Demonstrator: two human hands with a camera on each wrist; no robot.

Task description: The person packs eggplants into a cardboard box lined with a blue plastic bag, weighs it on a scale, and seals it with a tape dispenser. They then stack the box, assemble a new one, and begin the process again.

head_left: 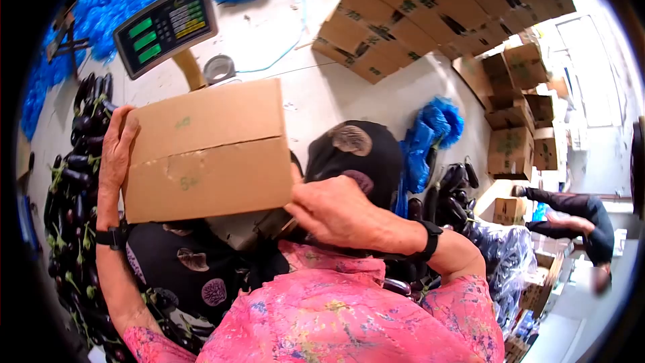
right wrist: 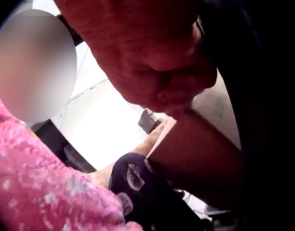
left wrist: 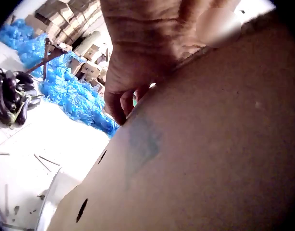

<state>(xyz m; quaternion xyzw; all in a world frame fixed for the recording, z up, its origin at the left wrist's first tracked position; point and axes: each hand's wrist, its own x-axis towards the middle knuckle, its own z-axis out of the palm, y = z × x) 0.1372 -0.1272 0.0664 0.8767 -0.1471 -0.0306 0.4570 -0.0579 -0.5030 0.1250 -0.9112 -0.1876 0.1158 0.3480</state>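
Observation:
A brown cardboard box (head_left: 215, 117) is tilted over the person's lap in the head view, a seam running across its broad face and faint green marks on it. At its left side, my left hand (head_left: 119, 148) holds the edge; in the left wrist view, the fingers of this hand (left wrist: 147, 57) bend over the box edge. My right hand (head_left: 336, 212) grips the lower right edge with curled fingers. Dark in the right wrist view, the same hand (right wrist: 157, 62) is at the edge of the box (right wrist: 195, 159), and its fingertips are partly hidden.
Beyond the box stands a scale display (head_left: 168, 27), with a tape roll (head_left: 219, 68) beside its post. Eggplants (head_left: 77, 175) lie piled at the left, more (head_left: 453, 191) at the right by a blue plastic bag (head_left: 430, 138). Stacked cartons (head_left: 430, 13) fill the back; another person (head_left: 591, 222) is far right.

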